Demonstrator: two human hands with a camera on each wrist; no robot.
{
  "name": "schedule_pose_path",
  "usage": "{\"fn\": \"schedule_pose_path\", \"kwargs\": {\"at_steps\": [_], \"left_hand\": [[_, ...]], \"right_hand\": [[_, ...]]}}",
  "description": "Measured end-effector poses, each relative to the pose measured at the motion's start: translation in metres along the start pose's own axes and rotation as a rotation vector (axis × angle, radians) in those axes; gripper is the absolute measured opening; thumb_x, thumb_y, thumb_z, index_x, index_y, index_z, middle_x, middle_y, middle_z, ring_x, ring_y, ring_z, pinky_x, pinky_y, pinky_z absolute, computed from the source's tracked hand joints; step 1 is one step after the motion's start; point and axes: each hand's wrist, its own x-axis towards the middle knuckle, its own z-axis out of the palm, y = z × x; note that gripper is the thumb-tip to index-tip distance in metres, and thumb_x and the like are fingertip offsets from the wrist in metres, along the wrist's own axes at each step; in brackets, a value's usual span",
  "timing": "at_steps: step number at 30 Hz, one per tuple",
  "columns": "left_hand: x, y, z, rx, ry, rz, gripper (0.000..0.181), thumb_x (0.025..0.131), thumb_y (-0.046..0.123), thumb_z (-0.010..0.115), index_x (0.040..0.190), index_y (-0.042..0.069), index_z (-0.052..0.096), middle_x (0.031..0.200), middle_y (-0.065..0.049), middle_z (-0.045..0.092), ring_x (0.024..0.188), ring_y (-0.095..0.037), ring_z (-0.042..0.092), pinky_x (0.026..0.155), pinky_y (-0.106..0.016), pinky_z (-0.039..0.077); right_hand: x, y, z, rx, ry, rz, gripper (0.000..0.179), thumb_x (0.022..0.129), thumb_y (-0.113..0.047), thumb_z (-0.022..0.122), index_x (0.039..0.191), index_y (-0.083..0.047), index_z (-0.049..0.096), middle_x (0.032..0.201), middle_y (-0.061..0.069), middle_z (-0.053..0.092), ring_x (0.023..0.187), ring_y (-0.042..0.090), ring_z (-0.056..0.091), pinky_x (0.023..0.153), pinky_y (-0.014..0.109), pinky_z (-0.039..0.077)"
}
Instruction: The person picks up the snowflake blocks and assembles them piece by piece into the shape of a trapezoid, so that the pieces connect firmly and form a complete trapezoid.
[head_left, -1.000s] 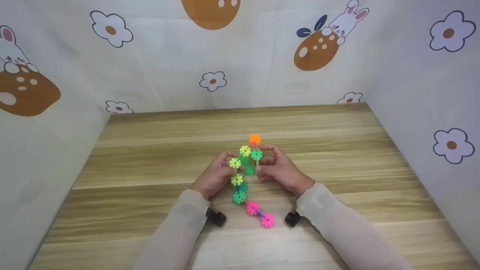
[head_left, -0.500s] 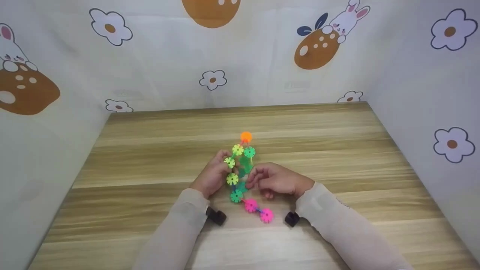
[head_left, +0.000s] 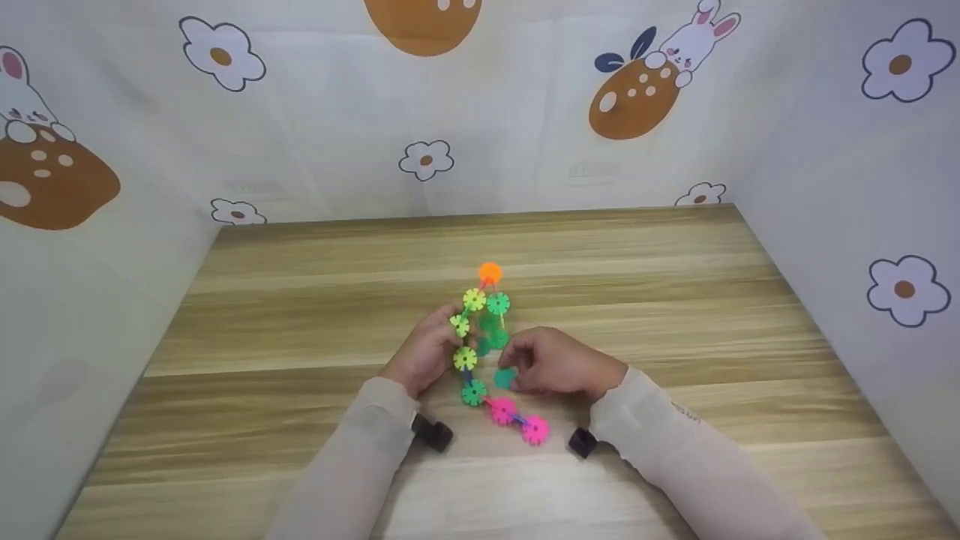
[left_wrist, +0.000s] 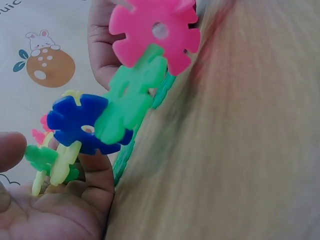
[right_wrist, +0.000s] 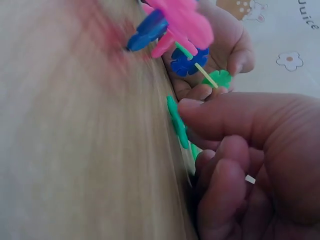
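Head: soft, even light | pale glare on near tabletop (head_left: 480, 499) | wrists: dimmer, wood grain smeared, pink reflection (right_wrist: 112, 47) blurred

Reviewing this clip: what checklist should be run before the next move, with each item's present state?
1. Left grip holds the disc chain: ok, its fingers are at a yellow disc.
2. Right grip has a piece: ok, the teal disc is at its fingertips.
3. Teal disc lifted off the table: cannot tell.
4. Teal disc joined to the chain: not ok, a gap shows in the head view.
5. Pink end disc free of both hands: ok, neither touches it.
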Motion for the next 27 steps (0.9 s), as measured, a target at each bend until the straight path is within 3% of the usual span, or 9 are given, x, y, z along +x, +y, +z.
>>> {"fn": "schedule_pose_path", "kwargs": {"at_steps": [4, 7, 10, 12, 14, 17, 19, 20, 27], "left_hand": [[-0.001, 0.0, 0.0, 0.01, 0.001, -0.002, 0.036, 0.092, 0.0, 0.043, 0.127, -0.001, 0.05, 0.094, -0.003, 0.058, 0.086, -0.018, 0.058, 0.084, -0.028, 0.05], [-0.001, 0.0, 0.0, 0.018, 0.01, -0.017, 0.028, 0.105, 0.011, 0.045, 0.131, 0.0, 0.051, 0.099, -0.006, 0.057, 0.09, -0.019, 0.058, 0.089, -0.03, 0.05], [-0.001, -0.001, 0.0, 0.042, 0.05, -0.056, 0.044, 0.112, 0.025, 0.044, 0.149, 0.003, 0.044, 0.124, -0.012, 0.055, 0.11, -0.024, 0.057, 0.105, -0.035, 0.046], [-0.002, -0.001, -0.001, 0.086, 0.079, -0.086, 0.059, 0.112, 0.032, 0.045, 0.162, 0.003, 0.031, 0.15, -0.016, 0.047, 0.137, -0.028, 0.049, 0.12, -0.039, 0.038], [-0.001, -0.001, -0.001, 0.1, 0.084, -0.097, 0.06, 0.113, 0.033, 0.045, 0.162, 0.002, 0.03, 0.154, -0.019, 0.041, 0.141, -0.033, 0.043, 0.123, -0.043, 0.034], [0.0, -0.001, -0.001, 0.111, 0.05, -0.073, 0.043, 0.113, 0.029, 0.043, 0.145, 0.0, 0.045, 0.136, -0.017, 0.054, 0.127, -0.03, 0.055, 0.112, -0.04, 0.045], [0.001, -0.001, 0.0, 0.097, 0.007, -0.047, 0.029, 0.114, 0.025, 0.04, 0.128, 0.002, 0.05, 0.112, -0.011, 0.055, 0.102, -0.026, 0.058, 0.096, -0.036, 0.05], [0.001, -0.001, -0.001, 0.098, -0.008, -0.034, 0.026, 0.114, 0.024, 0.04, 0.124, 0.003, 0.05, 0.107, -0.009, 0.056, 0.098, -0.024, 0.058, 0.093, -0.035, 0.051], [0.0, -0.001, -0.001, 0.097, -0.044, -0.006, 0.019, 0.114, 0.018, 0.04, 0.121, 0.002, 0.048, 0.102, -0.006, 0.058, 0.094, -0.021, 0.058, 0.089, -0.032, 0.051]], "right_hand": [[-0.001, -0.003, 0.001, -0.082, 0.009, -0.005, 0.023, 0.084, -0.002, 0.078, 0.102, -0.014, 0.073, 0.076, -0.003, 0.06, 0.067, 0.013, 0.054, 0.061, 0.029, 0.048], [-0.001, -0.002, 0.001, -0.051, 0.011, -0.001, 0.021, 0.084, 0.0, 0.078, 0.098, -0.013, 0.069, 0.079, -0.002, 0.061, 0.067, 0.013, 0.056, 0.061, 0.029, 0.05], [0.001, 0.003, 0.0, 0.093, 0.02, 0.002, 0.017, 0.087, 0.001, 0.074, 0.096, -0.008, 0.064, 0.077, 0.0, 0.061, 0.061, 0.012, 0.056, 0.056, 0.026, 0.052], [0.003, 0.007, -0.001, 0.25, 0.049, 0.015, 0.016, 0.088, 0.001, 0.072, 0.098, -0.005, 0.061, 0.077, 0.002, 0.061, 0.057, 0.013, 0.057, 0.054, 0.025, 0.054], [0.005, 0.011, -0.002, 0.388, 0.095, 0.016, 0.018, 0.089, 0.001, 0.071, 0.102, -0.002, 0.058, 0.078, 0.003, 0.06, 0.059, 0.014, 0.06, 0.055, 0.026, 0.057], [0.007, 0.013, -0.003, 0.515, 0.172, 0.015, 0.025, 0.091, 0.001, 0.071, 0.109, 0.0, 0.055, 0.083, 0.006, 0.062, 0.068, 0.016, 0.066, 0.062, 0.029, 0.061], [0.009, 0.013, -0.003, 0.544, 0.206, 0.008, 0.026, 0.091, 0.002, 0.07, 0.111, -0.001, 0.053, 0.085, 0.006, 0.063, 0.073, 0.017, 0.068, 0.066, 0.03, 0.062], [0.009, 0.013, -0.003, 0.549, 0.217, 0.006, 0.027, 0.091, 0.003, 0.07, 0.111, -0.001, 0.052, 0.085, 0.006, 0.064, 0.075, 0.018, 0.069, 0.067, 0.031, 0.063], [0.011, 0.013, -0.002, 0.573, 0.233, -0.011, 0.031, 0.091, 0.005, 0.07, 0.114, -0.002, 0.051, 0.085, 0.005, 0.064, 0.075, 0.017, 0.07, 0.067, 0.031, 0.063]]}}
